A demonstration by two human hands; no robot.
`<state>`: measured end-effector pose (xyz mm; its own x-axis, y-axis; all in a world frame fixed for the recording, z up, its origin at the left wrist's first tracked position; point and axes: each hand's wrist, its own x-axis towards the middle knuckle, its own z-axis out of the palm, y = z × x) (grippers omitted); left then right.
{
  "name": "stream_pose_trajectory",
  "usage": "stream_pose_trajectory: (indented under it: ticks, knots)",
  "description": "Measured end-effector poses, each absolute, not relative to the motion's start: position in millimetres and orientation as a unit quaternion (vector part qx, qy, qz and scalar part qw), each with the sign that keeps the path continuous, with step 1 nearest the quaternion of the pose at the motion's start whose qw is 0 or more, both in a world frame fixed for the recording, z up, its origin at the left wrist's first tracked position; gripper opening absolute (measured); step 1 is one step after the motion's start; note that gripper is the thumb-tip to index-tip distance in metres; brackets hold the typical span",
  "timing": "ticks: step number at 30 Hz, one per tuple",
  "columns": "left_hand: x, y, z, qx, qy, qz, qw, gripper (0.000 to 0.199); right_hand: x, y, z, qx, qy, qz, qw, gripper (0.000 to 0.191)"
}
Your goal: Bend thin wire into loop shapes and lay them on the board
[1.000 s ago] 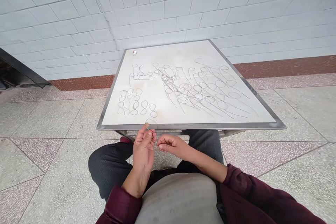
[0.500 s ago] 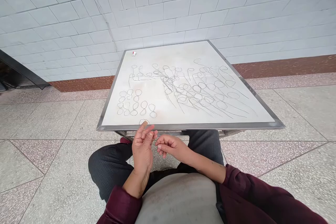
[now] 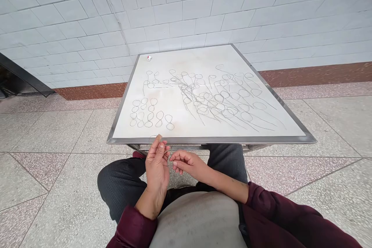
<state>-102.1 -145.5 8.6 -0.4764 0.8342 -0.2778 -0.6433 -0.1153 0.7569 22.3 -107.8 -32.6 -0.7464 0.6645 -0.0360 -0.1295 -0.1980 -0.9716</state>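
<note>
Over the near edge of the table, my left hand (image 3: 158, 162) pinches a thin wire (image 3: 166, 151) between thumb and fingers. One loop of that wire faintly shows beyond the fingertips, above the table's rim. Beige tape wraps a fingertip of this hand. Just to the right, my right hand (image 3: 190, 164) has its thumb and fingers closed on the other end of the wire. Nearby on the board lie several wires bent into figure-eights (image 3: 159, 119). Many single-loop wires with long tails (image 3: 247, 116) spread across the middle and right, overlapping.
The white table (image 3: 180, 126) has a grey metal rim and stands against a white tiled wall (image 3: 194, 7). A small red-and-white object (image 3: 149, 58) sits in its far left corner. My knees are under and beside the near edge. A cable (image 3: 117, 19) hangs down the wall.
My left fingers have curled in and the wire loop has turned left. A wire strand now shows between both hands. My right hand has barely shifted.
</note>
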Motion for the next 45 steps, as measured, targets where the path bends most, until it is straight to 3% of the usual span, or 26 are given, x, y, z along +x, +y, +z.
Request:
stream_pose_trajectory:
  ticks: [13,25,30,36,45]
  knots:
    - [-106.1,-144.2,9.3,0.078,0.429,0.745,0.505,0.050,21.3,-109.6,-36.7,-0.229,-0.593,0.726,0.264,0.020]
    - [-113.8,-148.5,12.0,0.190,0.481,0.722,0.459,0.049,30.2,-100.6,-30.5,-0.303,-0.673,0.602,0.304,0.007]
    - [-109.8,-150.7,18.8,0.203,0.487,0.718,0.454,0.047,34.6,-95.8,-25.4,-0.304,-0.559,0.708,0.307,0.021]
    - [-102.8,-150.7,30.9,0.178,0.463,0.730,0.470,0.046,23.2,-108.4,-19.8,-0.299,-0.273,0.829,0.386,0.032]
    - [-104.3,-155.5,39.2,0.226,0.512,0.703,0.438,0.045,21.4,-106.8,0.5,-0.291,-0.237,0.835,0.403,0.032]
